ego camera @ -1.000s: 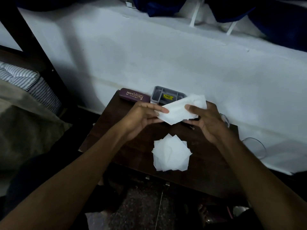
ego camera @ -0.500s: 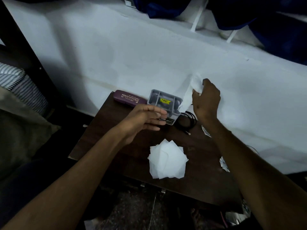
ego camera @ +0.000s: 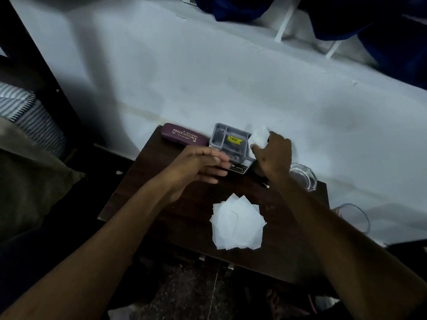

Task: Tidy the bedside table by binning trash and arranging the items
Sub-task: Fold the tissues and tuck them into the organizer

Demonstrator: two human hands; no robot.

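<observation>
One hand (ego camera: 273,155) — crumpled tissue (ego camera: 260,136) pinched.

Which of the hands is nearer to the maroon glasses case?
Left. The left hand hovers open just in front of and to the right of the glasses case. The right hand grips a tissue beyond the grey organiser, farther away.

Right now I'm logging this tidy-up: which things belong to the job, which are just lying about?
Job: tissue held by right hand; tissue stack; grey organiser; glasses case; bedside table.
Lying about: striped bedding; blue cloth.
</observation>
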